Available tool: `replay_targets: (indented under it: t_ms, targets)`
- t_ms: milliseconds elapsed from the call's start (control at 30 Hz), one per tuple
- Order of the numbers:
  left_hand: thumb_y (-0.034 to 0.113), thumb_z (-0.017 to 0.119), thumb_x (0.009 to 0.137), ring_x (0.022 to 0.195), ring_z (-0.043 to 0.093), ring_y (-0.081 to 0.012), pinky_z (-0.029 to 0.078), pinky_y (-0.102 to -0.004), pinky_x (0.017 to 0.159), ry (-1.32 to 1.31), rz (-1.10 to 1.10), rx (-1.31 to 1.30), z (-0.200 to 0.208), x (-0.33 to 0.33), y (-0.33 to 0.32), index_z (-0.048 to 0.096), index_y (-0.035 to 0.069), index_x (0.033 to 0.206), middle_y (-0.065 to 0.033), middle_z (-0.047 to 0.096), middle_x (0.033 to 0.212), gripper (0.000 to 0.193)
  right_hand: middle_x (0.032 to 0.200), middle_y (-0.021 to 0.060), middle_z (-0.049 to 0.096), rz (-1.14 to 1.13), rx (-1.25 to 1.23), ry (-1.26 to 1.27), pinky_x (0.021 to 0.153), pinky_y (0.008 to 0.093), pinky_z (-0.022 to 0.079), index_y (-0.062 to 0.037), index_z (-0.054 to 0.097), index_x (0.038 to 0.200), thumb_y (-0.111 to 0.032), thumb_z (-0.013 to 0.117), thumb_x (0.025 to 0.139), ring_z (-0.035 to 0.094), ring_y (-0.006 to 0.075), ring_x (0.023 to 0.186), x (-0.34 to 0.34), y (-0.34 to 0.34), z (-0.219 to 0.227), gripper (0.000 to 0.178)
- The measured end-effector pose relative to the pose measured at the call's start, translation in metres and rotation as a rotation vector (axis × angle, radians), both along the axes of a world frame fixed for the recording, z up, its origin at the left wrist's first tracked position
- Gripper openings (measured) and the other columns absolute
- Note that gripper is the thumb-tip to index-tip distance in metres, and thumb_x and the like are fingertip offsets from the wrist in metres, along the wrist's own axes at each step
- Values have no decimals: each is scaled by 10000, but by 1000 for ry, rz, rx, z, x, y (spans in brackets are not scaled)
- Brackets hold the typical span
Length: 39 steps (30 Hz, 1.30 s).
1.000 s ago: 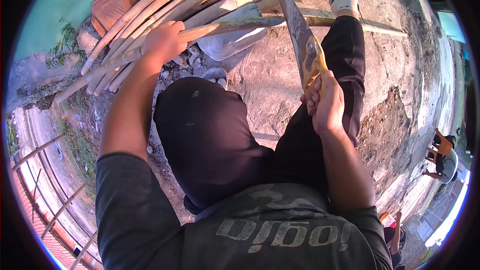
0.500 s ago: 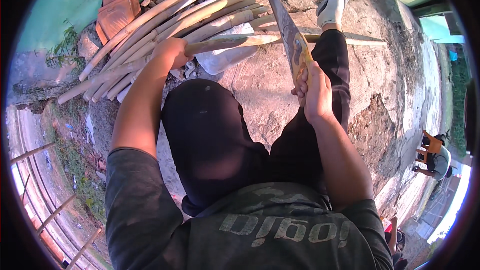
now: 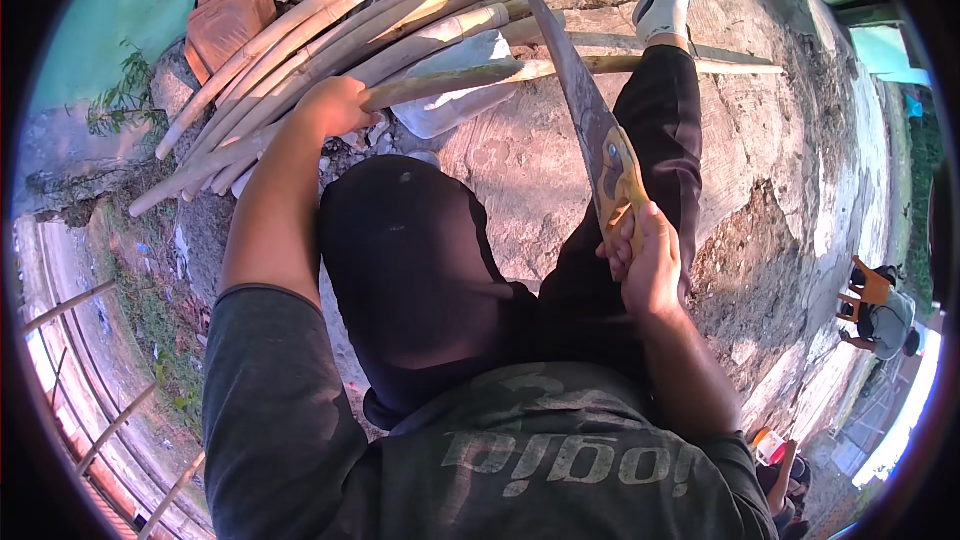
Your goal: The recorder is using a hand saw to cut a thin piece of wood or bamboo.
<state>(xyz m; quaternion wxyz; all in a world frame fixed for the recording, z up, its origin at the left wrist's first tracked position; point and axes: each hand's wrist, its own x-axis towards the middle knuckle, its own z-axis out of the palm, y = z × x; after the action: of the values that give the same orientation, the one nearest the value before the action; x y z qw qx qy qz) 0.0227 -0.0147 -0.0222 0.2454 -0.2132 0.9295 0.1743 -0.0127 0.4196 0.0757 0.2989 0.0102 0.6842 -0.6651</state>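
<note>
My right hand (image 3: pixel 650 265) is closed around the yellow handle of a handsaw (image 3: pixel 580 95). The long blade points away from me, and part of it crosses the line of a bamboo pole (image 3: pixel 440 85). Whether its teeth touch the pole is unclear. My left hand (image 3: pixel 338 107) grips that pole near the pile on the left; the fingers' far side is hidden. From there the pole runs right, behind the blade and toward my outstretched leg (image 3: pixel 665 110). Beneath it lies a pale, translucent plastic container or sheet (image 3: pixel 455 105).
Several more bamboo poles (image 3: pixel 330 55) lie heaped at the far left. Orange-brown tiles (image 3: pixel 230 20) lean by the green wall. Rubble lies along the wall's foot. My bent left knee (image 3: pixel 400 240) rises between my arms. A person sits on an orange chair (image 3: pixel 870 285) far right.
My right hand and the handsaw have drawn back toward my body. My left hand still holds the pole, shifted slightly left in view.
</note>
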Motion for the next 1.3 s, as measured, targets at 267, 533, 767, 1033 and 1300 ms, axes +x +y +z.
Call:
replay_targets:
  t_ms: [267,533,767,1033,1300]
  targets:
    - [391,801,754,840,663,-343,493,-432,756,70,-27,-96,0,4,6,681,69,894,-155,699,856,371,599,-11,408,-28,-27,-28,548,241,429,-97,453,775,-377,322,1065,390,77,504,16,8,0,424]
    - [403,771,779,1005,653,-347,500,-433,869,-48,-13,-91,21,-2,16,689,77,1013,-170,702,1019,410,583,-5,398,-1,-5,-33,571,268,440,-93,454,779,-394,340,1053,380,98,491,18,13,8,423]
    - [421,767,773,987,657,-359,506,-441,865,-6,-53,-120,11,2,10,687,66,1023,-183,703,1001,441,613,9,414,-10,-16,-71,539,246,400,-88,460,779,-386,327,1063,363,84,505,23,17,24,433]
    - [357,801,766,821,654,-364,493,-439,744,118,-60,-119,-11,4,4,682,64,930,-166,694,850,356,587,-9,412,-9,154,-64,517,250,393,-91,467,778,-409,360,1052,387,83,493,-11,-14,18,433]
    - [369,796,767,850,662,-353,501,-431,775,76,-39,-116,-9,10,-6,670,51,943,-172,697,864,385,572,-19,382,66,124,-45,525,249,402,-98,453,757,-399,355,1049,369,84,480,44,21,41,431]
